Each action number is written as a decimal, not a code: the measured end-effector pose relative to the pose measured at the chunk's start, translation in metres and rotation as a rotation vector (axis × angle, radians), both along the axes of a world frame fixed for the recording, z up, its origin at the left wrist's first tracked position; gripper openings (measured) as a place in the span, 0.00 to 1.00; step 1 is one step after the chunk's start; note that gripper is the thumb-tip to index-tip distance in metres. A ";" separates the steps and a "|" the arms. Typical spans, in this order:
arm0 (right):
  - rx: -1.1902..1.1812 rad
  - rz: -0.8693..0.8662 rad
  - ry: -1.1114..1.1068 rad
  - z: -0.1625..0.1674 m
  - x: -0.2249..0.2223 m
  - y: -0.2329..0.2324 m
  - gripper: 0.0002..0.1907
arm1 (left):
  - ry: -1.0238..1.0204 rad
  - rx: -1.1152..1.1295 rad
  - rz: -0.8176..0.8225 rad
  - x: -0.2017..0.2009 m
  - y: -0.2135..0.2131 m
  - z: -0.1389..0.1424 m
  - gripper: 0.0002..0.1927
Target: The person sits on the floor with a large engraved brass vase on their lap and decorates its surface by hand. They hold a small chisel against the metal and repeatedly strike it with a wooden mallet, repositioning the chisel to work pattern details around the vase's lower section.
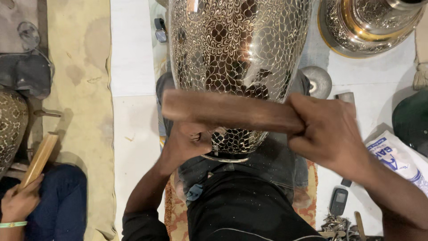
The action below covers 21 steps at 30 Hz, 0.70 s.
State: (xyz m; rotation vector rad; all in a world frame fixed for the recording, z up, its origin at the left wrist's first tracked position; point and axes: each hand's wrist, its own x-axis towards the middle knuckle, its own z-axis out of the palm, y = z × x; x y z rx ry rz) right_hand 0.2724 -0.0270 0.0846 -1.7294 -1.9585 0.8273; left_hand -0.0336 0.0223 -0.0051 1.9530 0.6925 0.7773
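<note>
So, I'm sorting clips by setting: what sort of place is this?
Probably a metal-engraving workshop on the floor. An engraved brass vase lies across the worker's lap, the right hand swings a wooden mallet, and another ornate vessel stands nearby.

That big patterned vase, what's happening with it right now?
A person has the engraved metal vase lying across their lap. Their right hand grips a wooden stick held across the vase, blurred in the picture. Their left hand is pressed to the vase near its narrow end. At the left edge, another person's hand holds a similar stick. A second metal vessel sits at top right.
</note>
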 end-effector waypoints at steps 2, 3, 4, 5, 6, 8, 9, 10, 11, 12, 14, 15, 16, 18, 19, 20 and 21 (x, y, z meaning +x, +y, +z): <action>-0.011 0.002 -0.075 0.001 0.001 0.000 0.16 | 0.136 -0.160 0.009 0.001 0.000 0.001 0.21; -0.054 -0.026 0.067 0.001 0.001 0.000 0.15 | 0.200 -0.242 0.006 0.002 0.001 0.001 0.22; -0.100 -0.053 0.206 0.001 0.000 0.000 0.14 | 0.160 -0.175 0.006 0.003 0.001 0.001 0.22; -0.054 -0.030 0.118 0.001 0.000 0.001 0.16 | 0.120 -0.107 0.005 0.004 0.003 0.001 0.22; -0.003 -0.001 0.031 0.000 -0.001 0.001 0.17 | 0.082 -0.035 0.009 0.004 0.004 0.001 0.21; 0.027 0.002 0.133 0.000 -0.002 0.000 0.17 | 0.102 -0.111 0.023 0.003 0.005 0.000 0.27; 0.002 -0.022 0.317 -0.001 -0.003 0.000 0.16 | 0.110 -0.152 0.028 0.001 0.005 -0.001 0.30; -0.025 -0.044 0.501 -0.001 -0.003 -0.001 0.15 | 0.108 -0.135 0.025 0.001 0.003 -0.002 0.25; -0.018 -0.035 0.250 -0.001 -0.003 -0.002 0.15 | 0.105 -0.115 0.022 0.000 0.002 -0.004 0.20; -0.007 -0.022 -0.002 -0.001 -0.002 -0.002 0.16 | 0.102 -0.092 0.023 0.000 0.001 -0.006 0.15; -0.035 -0.027 -0.093 -0.003 0.000 -0.003 0.15 | 0.107 -0.115 0.007 0.000 0.000 -0.010 0.16; -0.079 -0.036 0.064 -0.004 0.000 -0.003 0.13 | 0.108 -0.133 -0.002 0.000 0.001 -0.012 0.17; -0.124 -0.043 0.220 -0.005 0.001 -0.003 0.12 | 0.076 -0.083 -0.009 0.001 0.001 -0.013 0.17; -0.029 -0.016 0.113 -0.007 0.003 -0.003 0.15 | 0.012 0.023 -0.021 0.001 0.003 -0.014 0.17; 0.019 -0.003 0.062 -0.008 0.003 -0.003 0.16 | 0.045 -0.034 -0.007 0.000 0.004 -0.014 0.20; -0.011 -0.022 0.187 -0.008 0.003 -0.003 0.15 | 0.077 -0.091 0.001 0.000 0.005 -0.013 0.24; -0.043 -0.040 0.312 -0.008 0.003 -0.003 0.14 | 0.107 -0.151 0.009 -0.001 0.006 -0.012 0.28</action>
